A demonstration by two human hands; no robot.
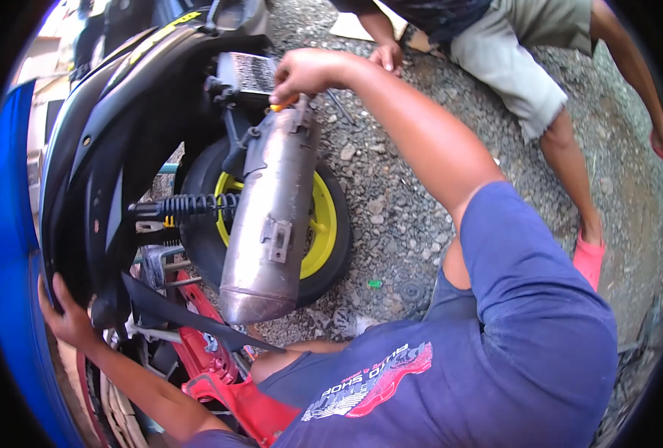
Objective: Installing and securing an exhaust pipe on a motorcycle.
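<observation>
My right hand reaches to the far end of a silver scooter muffler, fingers closed on a small orange and yellow thing whose kind I cannot make out. Behind the muffler stands the rear wheel, a black tire with a yellow-green rim. My left hand grips the lower edge of the black body panel at the left, its fingers partly behind it. Between panel and muffler runs a black coil-spring shock absorber.
Another person's bent leg and hand are at the upper right, over gravel. A red frame part and loose parts lie near my knee. A blue panel stands at far left. A small green piece lies on the gravel.
</observation>
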